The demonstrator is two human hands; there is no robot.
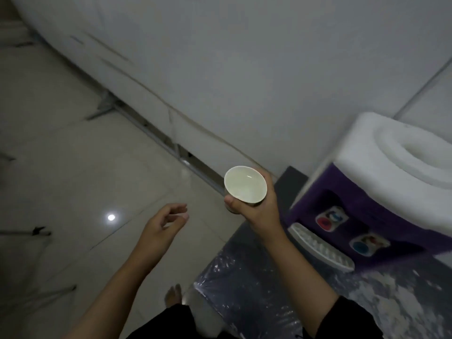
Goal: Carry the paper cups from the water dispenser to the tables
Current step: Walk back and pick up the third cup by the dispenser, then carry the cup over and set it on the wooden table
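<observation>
At frame centre the right hand [256,211] wrapped its fingers [231,200] around a thin white paper cup [245,184], likely light and crushable, best held gently mid-wall, while the left hand [162,221] hung loosely open and empty.

Water dispenser [381,192]: right side cut off by frame edge. Paper cup [245,184]: lower body hidden behind right hand [259,211]. Tap labels: blurred, unreadable. Foot [174,293]: partly hidden

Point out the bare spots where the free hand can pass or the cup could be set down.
Bare pale tiled floor spreads ahead of the empty left hand, out to the white wall. It is crowded on the right: the purple-and-white water dispenser fills its dark plastic-wrapped stand, beside the right hand, whose grip holds the white paper cup.
</observation>
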